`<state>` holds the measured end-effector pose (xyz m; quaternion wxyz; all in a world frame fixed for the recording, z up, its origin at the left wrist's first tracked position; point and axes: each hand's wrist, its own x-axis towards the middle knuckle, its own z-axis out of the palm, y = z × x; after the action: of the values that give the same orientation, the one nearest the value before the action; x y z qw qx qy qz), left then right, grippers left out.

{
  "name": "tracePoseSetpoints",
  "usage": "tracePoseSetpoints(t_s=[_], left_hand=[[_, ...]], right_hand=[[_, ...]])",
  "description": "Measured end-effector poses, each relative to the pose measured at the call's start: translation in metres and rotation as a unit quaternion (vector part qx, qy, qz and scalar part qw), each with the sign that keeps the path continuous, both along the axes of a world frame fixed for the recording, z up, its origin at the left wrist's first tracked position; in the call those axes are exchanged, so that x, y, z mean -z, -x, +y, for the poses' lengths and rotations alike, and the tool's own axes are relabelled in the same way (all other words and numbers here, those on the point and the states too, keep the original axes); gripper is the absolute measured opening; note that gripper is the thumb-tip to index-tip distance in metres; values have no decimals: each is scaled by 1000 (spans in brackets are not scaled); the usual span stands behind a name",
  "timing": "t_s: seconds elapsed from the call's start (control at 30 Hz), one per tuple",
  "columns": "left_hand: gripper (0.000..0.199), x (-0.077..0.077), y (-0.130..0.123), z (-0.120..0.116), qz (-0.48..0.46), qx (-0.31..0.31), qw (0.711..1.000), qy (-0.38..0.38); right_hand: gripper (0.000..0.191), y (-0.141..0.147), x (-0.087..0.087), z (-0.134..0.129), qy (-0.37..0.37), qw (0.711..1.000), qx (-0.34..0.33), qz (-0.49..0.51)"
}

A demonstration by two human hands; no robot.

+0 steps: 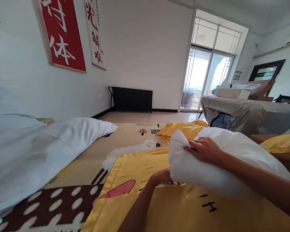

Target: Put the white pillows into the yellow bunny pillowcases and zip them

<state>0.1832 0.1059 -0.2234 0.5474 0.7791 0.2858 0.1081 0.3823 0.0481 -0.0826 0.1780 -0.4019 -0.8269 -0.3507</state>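
Note:
A plump white pillow (190, 169) is held up over a yellow pillowcase (178, 209) lying flat, printed with "Hi" and a pink shape. My right hand (205, 149) is closed on the pillow's upper side near its corner, pinching the white fabric. Below that corner, my left hand (160, 177) is at the open edge of the pillowcase, its fingers bent around the yellow cloth and partly hidden by the pillow.
A patterned blanket (125, 141) lies beneath, with crumpled yellow fabric (183, 130) farther back. Large white bedding (50, 145) covers the left. At right stands a plastic-covered table (234, 108) bearing boxes (232, 93). A black folded frame (132, 99) leans against the wall.

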Motion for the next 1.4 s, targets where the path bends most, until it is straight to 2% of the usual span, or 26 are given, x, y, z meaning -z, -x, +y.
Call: tracePoseSetpoints(t_s=[0.13, 0.27, 0.37, 0.43, 0.57, 0.67, 0.8, 0.9, 1.0, 1.1, 1.13, 1.2, 1.27, 1.33, 1.4], left_hand=[[67, -8, 3, -3, 44, 38, 998, 10], [66, -19, -8, -14, 130, 56, 987, -76], [69, -27, -28, -38, 197, 65, 966, -156], [72, -31, -42, -61, 233, 62, 951, -193], [62, -44, -59, -104, 326, 65, 902, -275], [55, -56, -60, -120, 362, 73, 881, -295], [50, -71, -53, -126, 348, 69, 891, -284], [49, -92, -36, -127, 343, 87, 900, -253], [34, -121, 0, -125, 229, 102, 932, -261], [21, -140, 49, -106, 119, 35, 961, -247], [20, -140, 63, -94, 89, 1, 970, -228], [20, -130, 86, -63, 30, -101, 975, -194], [22, -108, 95, -30, -47, -234, 955, -174], [24, -82, 92, -2, -63, -278, 945, -162], [23, -55, 79, 15, -47, -264, 952, -147]], right_hand=[[58, -22, -30, -7, -37, 998, 31, 30], [58, -43, -54, -12, -90, 992, 69, 61], [57, -51, -62, -12, -116, 987, 89, 71], [57, -51, -60, -10, -112, 987, 90, 69], [58, -35, -41, 0, -52, 994, 80, 50], [55, -12, -12, 8, 26, 997, 71, 17], [43, 25, 39, 15, 128, 991, 33, -30], [40, 41, 68, 16, 164, 984, 7, -63], [38, 39, 81, 14, 152, 987, -4, -45], [37, 31, 84, 12, 125, 992, -25, -25], [37, 30, 85, 12, 116, 992, -34, -21], [37, 28, 86, 11, 99, 994, -49, -12], [36, 28, 88, 11, 85, 995, -59, -4], [36, 28, 88, 10, 73, 995, -67, 0], [36, 28, 89, 8, 60, 995, -74, 2]])
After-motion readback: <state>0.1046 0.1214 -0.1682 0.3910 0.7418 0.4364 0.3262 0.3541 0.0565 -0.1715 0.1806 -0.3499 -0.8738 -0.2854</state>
